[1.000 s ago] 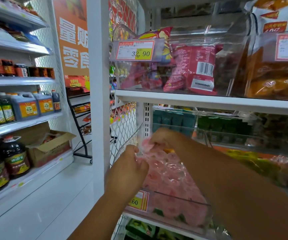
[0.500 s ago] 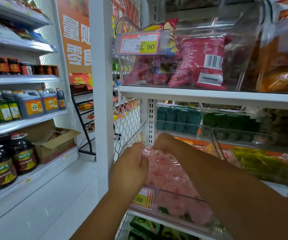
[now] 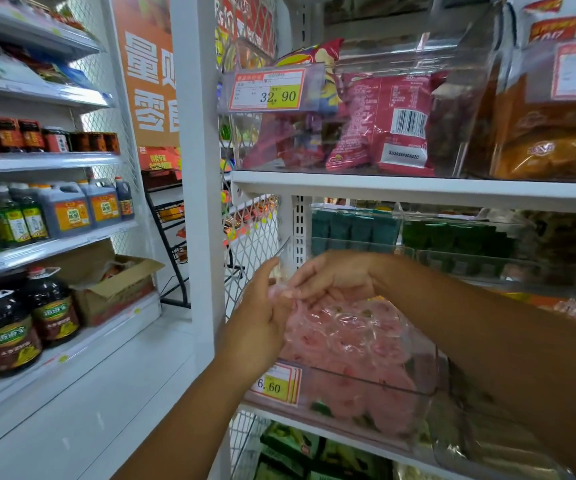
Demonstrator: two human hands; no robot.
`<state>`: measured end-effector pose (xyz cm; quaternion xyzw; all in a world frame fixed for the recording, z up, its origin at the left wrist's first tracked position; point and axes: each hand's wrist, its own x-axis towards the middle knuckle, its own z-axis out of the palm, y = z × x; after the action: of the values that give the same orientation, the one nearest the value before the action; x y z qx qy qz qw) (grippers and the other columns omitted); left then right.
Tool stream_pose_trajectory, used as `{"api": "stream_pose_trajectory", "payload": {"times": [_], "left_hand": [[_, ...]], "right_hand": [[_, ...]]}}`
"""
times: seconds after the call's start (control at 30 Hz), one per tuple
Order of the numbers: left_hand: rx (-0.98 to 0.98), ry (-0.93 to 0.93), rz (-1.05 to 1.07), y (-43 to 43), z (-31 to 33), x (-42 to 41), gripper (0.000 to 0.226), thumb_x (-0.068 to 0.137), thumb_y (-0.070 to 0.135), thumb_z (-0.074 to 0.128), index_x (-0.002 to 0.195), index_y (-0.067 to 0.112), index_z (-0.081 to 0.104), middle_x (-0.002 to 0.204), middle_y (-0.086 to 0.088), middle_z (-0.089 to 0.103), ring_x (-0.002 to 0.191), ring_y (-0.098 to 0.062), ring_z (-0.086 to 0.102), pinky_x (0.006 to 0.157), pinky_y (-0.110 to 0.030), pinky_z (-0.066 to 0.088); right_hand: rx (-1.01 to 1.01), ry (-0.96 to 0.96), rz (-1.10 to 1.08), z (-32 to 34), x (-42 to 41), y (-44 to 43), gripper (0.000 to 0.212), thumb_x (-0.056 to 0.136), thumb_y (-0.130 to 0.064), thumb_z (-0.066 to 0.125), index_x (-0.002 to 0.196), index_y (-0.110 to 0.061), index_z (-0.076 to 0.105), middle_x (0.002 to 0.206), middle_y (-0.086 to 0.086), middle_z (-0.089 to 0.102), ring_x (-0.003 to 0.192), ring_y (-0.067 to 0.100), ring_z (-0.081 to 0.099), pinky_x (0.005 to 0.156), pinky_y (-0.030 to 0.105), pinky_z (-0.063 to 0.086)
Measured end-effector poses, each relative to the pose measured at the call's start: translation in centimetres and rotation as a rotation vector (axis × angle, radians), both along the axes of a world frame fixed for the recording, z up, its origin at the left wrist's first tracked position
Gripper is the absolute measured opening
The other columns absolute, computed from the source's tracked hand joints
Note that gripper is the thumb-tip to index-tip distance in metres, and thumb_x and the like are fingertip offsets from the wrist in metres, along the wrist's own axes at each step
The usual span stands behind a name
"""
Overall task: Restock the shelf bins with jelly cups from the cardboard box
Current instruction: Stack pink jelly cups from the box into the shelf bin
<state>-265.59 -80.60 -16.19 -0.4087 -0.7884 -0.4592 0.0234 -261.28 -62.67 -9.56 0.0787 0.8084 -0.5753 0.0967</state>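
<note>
A clear plastic bag of pink jelly cups (image 3: 345,336) hangs over a clear shelf bin (image 3: 400,393) that holds more pink cups and carries a yellow 6.60 price tag (image 3: 274,384). My left hand (image 3: 262,317) grips the bag's top left edge. My right hand (image 3: 331,277) pinches the bag's top just to the right of it, fingers touching the left hand. The cardboard box (image 3: 113,289) stands open on the low shelf at the left, away from both hands.
A white upright post (image 3: 196,168) stands just left of the bin. The shelf above holds bins of red snack packs (image 3: 380,123) with a 32.90 tag. Green packs (image 3: 452,237) fill bins behind. Oil and sauce bottles (image 3: 26,320) line the left shelves.
Both hands have drawn closer together at the bag's top, and the right hand's fingers now reach the left hand. The view has moved nearer and slightly up.
</note>
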Motion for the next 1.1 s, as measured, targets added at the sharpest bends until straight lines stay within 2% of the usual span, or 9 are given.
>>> {"api": "stream_pose_trajectory", "payload": {"times": [0.2, 0.33, 0.47, 0.53, 0.63, 0.77, 0.93, 1.0, 1.1], "left_hand": [[-0.064, -0.043, -0.009, -0.5, 0.5, 0.7, 0.099, 0.060, 0.073, 0.061, 0.139, 0.052, 0.006, 0.112, 0.025, 0.051, 0.072, -0.005, 0.061, 0.077, -0.045, 0.055], [-0.119, -0.062, -0.071, -0.7, 1.0, 0.6, 0.107, 0.051, 0.051, 0.071, 0.137, 0.054, 0.009, 0.107, 0.026, 0.046, 0.084, 0.002, 0.055, 0.079, -0.038, 0.054], [-0.083, -0.142, -0.212, -0.8, 0.9, -0.5, 0.106, 0.069, -0.003, 0.076, 0.140, 0.046, 0.014, 0.112, 0.016, 0.042, 0.089, -0.003, 0.050, 0.056, -0.012, 0.045], [-0.055, -0.136, -0.232, -0.7, 0.5, -1.2, 0.104, 0.070, -0.010, 0.071, 0.137, 0.047, 0.016, 0.112, 0.014, 0.043, 0.089, -0.005, 0.050, 0.057, -0.013, 0.045], [-0.059, -0.062, -0.209, -0.5, -0.4, -1.6, 0.098, 0.072, -0.007, 0.071, 0.132, 0.050, 0.018, 0.111, 0.014, 0.043, 0.095, -0.003, 0.050, 0.068, -0.014, 0.046], [-0.016, -0.039, -0.171, -0.4, -0.9, -1.7, 0.093, 0.072, 0.002, 0.076, 0.128, 0.053, 0.022, 0.106, 0.019, 0.047, 0.092, 0.003, 0.052, 0.081, -0.028, 0.052], [0.011, -0.075, -0.130, -0.2, -0.8, -1.3, 0.099, 0.059, 0.018, 0.078, 0.116, 0.074, 0.020, 0.100, 0.033, 0.045, 0.091, -0.006, 0.056, 0.080, -0.049, 0.055], [0.038, -0.066, -0.107, -0.1, -0.7, -1.0, 0.099, 0.059, 0.020, 0.079, 0.121, 0.069, 0.019, 0.102, 0.038, 0.044, 0.093, -0.003, 0.057, 0.083, -0.049, 0.054], [0.050, -0.007, -0.068, -0.3, -0.8, -0.8, 0.093, 0.069, 0.019, 0.080, 0.125, 0.060, 0.018, 0.114, 0.042, 0.042, 0.102, 0.007, 0.053, 0.088, -0.042, 0.052]], "right_hand": [[0.553, -0.010, -0.433, 1.8, -1.3, 4.3, 0.010, 0.086, 0.003, 0.064, 0.077, -0.001, 0.062, 0.062, 0.007, 0.061, 0.044, 0.008, 0.058, 0.046, 0.018, 0.047], [0.626, -0.190, -0.572, -1.2, -3.1, 7.1, 0.007, 0.085, 0.002, 0.067, 0.090, 0.006, 0.065, 0.085, 0.017, 0.066, 0.076, 0.023, 0.063, 0.084, 0.034, 0.055], [0.669, -0.275, -0.505, -2.8, -4.0, 6.5, 0.014, 0.086, -0.002, 0.068, 0.074, -0.001, 0.061, 0.082, 0.015, 0.064, 0.080, 0.023, 0.059, 0.079, 0.031, 0.051], [0.726, -0.323, -0.452, -3.2, -4.0, 6.1, 0.015, 0.086, -0.004, 0.068, 0.073, -0.001, 0.060, 0.091, 0.017, 0.067, 0.095, 0.028, 0.063, 0.090, 0.036, 0.050], [0.663, -0.371, -0.425, -3.8, -4.1, 5.7, 0.018, 0.088, -0.003, 0.066, 0.102, 0.009, 0.066, 0.112, 0.018, 0.069, 0.112, 0.030, 0.064, 0.101, 0.044, 0.048], [0.698, -0.337, -0.376, -3.9, -3.9, 5.3, 0.031, 0.088, 0.000, 0.064, 0.118, 0.004, 0.062, 0.113, 0.017, 0.069, 0.103, 0.027, 0.068, 0.096, 0.043, 0.052], [1.078, -0.212, -0.298, -2.6, -2.9, 3.8, 0.021, 0.097, -0.020, 0.055, 0.095, -0.003, 0.066, 0.089, 0.006, 0.063, 0.072, 0.016, 0.061, 0.065, 0.024, 0.052], [0.932, -0.046, -0.276, -2.1, -2.4, 3.1, 0.023, 0.095, -0.019, 0.056, 0.104, -0.002, 0.068, 0.100, 0.009, 0.067, 0.085, 0.020, 0.065, 0.081, 0.032, 0.054], [0.228, -0.032, -0.093, -1.0, -0.8, 1.1, 0.018, 0.095, -0.017, 0.060, 0.101, -0.003, 0.069, 0.098, 0.013, 0.070, 0.085, 0.024, 0.067, 0.086, 0.037, 0.054]]}}
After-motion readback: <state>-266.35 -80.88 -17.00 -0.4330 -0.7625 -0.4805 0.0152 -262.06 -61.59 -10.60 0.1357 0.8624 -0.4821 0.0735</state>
